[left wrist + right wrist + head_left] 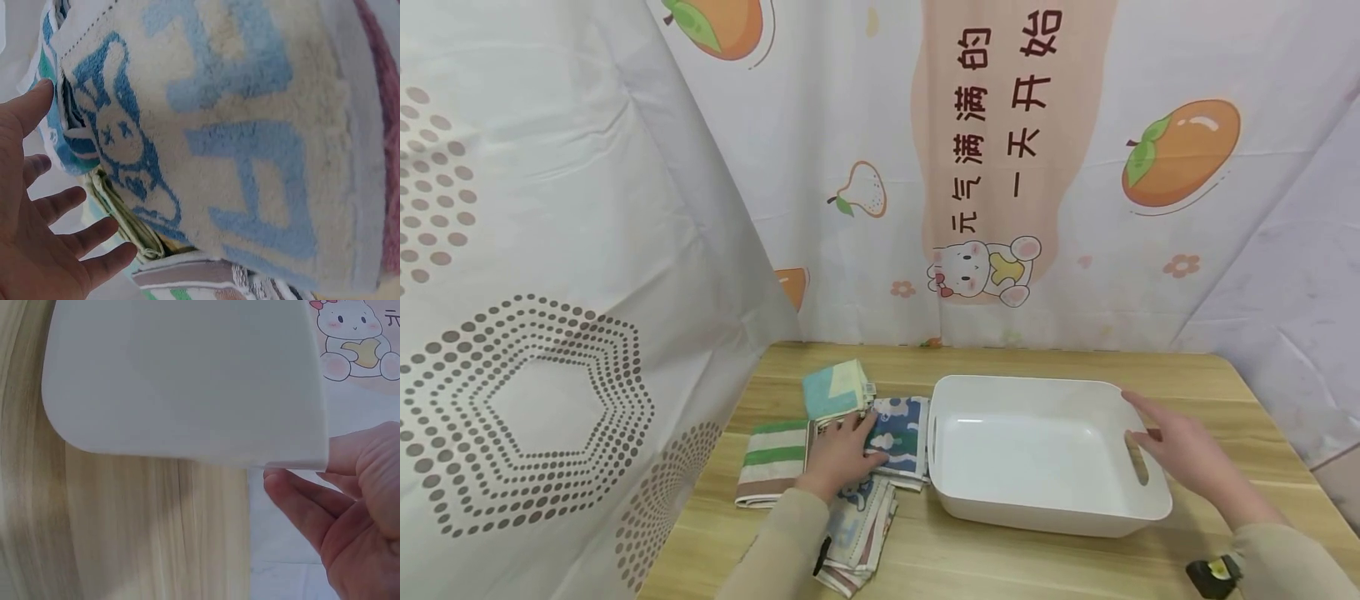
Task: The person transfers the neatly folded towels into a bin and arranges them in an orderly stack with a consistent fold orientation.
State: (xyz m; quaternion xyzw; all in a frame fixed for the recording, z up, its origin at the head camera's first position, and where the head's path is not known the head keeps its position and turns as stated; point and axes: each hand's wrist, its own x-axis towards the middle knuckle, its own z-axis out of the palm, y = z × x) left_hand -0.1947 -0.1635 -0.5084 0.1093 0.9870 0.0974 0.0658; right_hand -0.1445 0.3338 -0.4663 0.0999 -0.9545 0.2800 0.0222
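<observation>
Several folded towels lie in a group at the left of the table. My left hand [841, 457] is over the middle of them with its fingers spread, nearest the blue patterned towel [904, 442]. Below it lies a cream towel [250, 125] with a blue animal and pale blue shapes. A green, white and brown striped towel [771, 458] is on the left, and a teal and yellow towel [831, 392] behind. At the right end of a white plastic basin [1045, 521] with handle slots, my right hand [1183, 450] pinches the rim between thumb and fingers.
The basin stands on a wooden table [985, 567], its left end close beside the blue towel. White printed curtains [850, 250] hang behind the table and along its left side. A small black device [1213, 575] sits at the right wrist.
</observation>
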